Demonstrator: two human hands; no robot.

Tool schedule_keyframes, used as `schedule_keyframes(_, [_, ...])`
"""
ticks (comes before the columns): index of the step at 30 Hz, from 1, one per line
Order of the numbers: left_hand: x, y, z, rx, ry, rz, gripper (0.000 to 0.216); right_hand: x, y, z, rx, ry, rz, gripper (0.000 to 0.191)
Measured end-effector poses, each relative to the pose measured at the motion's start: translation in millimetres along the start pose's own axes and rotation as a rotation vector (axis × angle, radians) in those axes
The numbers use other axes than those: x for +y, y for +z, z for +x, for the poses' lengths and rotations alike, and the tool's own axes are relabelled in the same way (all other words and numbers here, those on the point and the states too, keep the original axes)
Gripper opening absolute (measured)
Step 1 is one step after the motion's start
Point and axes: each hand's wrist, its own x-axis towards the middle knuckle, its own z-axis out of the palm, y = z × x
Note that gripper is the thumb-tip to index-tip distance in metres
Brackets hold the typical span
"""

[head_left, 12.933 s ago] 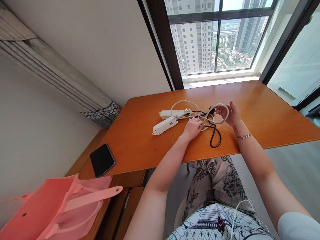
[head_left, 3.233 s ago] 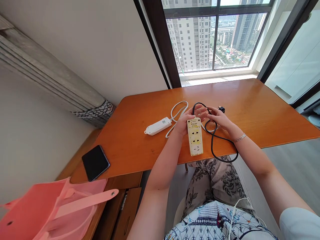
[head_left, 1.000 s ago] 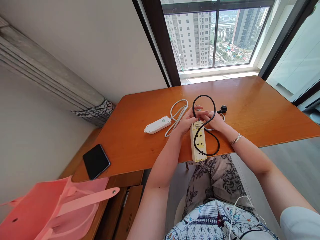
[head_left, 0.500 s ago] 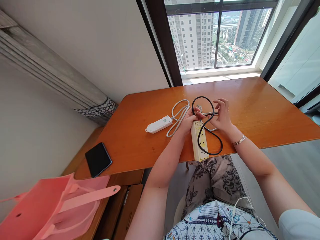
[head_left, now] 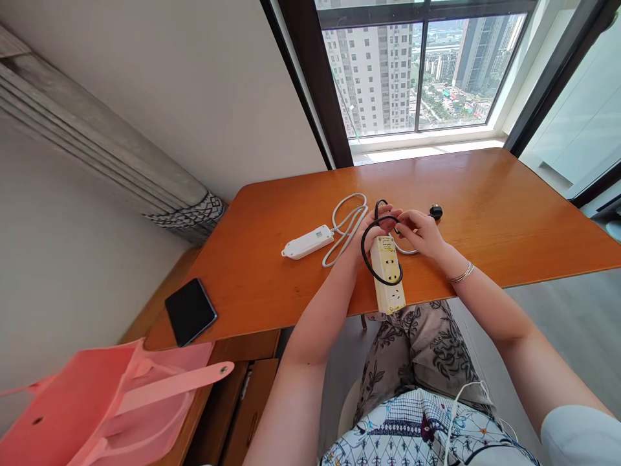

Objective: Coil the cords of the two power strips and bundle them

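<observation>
A looped black power cord (head_left: pixel 365 249) hangs between my hands, over a cream power strip (head_left: pixel 388 294) with yellowed sockets. The strip lies at the table's near edge, its end sticking out slightly. My left hand (head_left: pixel 378 226) is closed around part of the cord's coil. With fingertips pinched, my right hand (head_left: pixel 420 232) grips the cord just right of it. A black plug (head_left: pixel 435 211) rests on the table beyond my right hand. To the left lies a white power strip (head_left: pixel 308 242), its white cord (head_left: pixel 345 228) looped and running behind my left wrist.
The orange-brown wooden table (head_left: pixel 475 188) stands against a window. A black phone or tablet (head_left: pixel 191 311) lies at its left end. Beside that, a pink bag (head_left: pixel 92 395) sits at the lower left, above wooden drawers (head_left: pixel 242 401).
The wide black loop has become smaller and shifted left, gathered toward my left hand. My right hand has moved slightly left and down, its fingers now pinched. The black plug now shows on the table.
</observation>
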Motion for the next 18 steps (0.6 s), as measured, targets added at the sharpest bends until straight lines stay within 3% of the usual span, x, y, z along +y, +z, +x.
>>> schedule_keyframes(5, [0, 2, -5, -0.040, -0.021, 0.046, 0.066, -2, 6, 2, -0.074, 0.191, 0.210, 0.038])
schedule_keyframes(9, [-4, 8, -4, -0.030, -0.029, 0.013, 0.057, -1, 7, 4, -0.095, 0.232, 0.225, 0.044])
schedule_keyframes(14, [-5, 11, 2, 0.085, 0.006, -0.055, 0.023, -2, 5, 3, -0.035, 0.163, 0.041, 0.041])
schedule_keyframes(16, [-1, 14, 1, 0.120, 0.017, -0.100, 0.015, -2, 2, 2, 0.018, 0.088, -0.029, 0.043])
schedule_keyframes(18, [3, 18, -1, 0.163, 0.017, -0.136, 0.012, -3, -2, 1, -0.021, -0.037, -0.048, 0.047])
